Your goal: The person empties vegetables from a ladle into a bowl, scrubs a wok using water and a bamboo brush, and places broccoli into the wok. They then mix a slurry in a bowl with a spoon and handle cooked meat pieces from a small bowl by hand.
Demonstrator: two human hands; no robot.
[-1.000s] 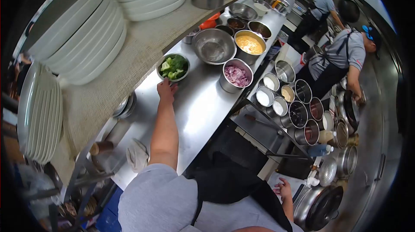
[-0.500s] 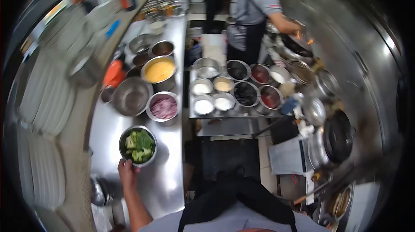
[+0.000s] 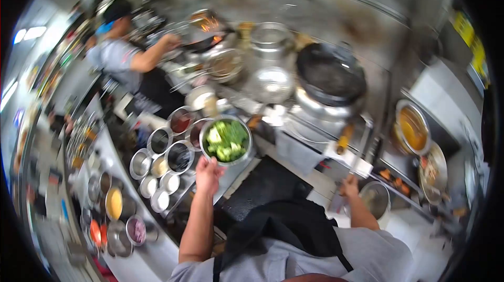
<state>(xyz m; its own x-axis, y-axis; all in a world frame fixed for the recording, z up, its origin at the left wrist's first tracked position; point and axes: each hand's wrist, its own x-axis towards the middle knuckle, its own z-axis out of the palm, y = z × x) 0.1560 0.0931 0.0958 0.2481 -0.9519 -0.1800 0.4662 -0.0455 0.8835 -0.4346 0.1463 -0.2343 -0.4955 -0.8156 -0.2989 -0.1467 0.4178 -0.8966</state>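
My left hand (image 3: 208, 173) grips the near rim of a round metal bowl (image 3: 248, 152) and holds it up in front of me. Green broccoli pieces (image 3: 227, 140) fill the bowl. At the right, my right hand (image 3: 349, 186) is closed around the end of a long handle, beside a metal pot (image 3: 375, 200). The tool's far end is hard to make out. A yellow-handled utensil (image 3: 344, 139) lies just beyond that hand.
Metal containers (image 3: 179, 157) of sauces and powders stand left of the bowl. A large black-lidded pot (image 3: 331, 74) is ahead. A co-worker (image 3: 121, 56) holds a flaming pan (image 3: 202, 43). A pot of orange liquid (image 3: 412, 127) stands right. The counter (image 3: 128, 263) lies lower left.
The view has swung right toward the stoves. My left hand has lifted the broccoli bowl off the counter and carried it along. My right hand now shows on a handle.
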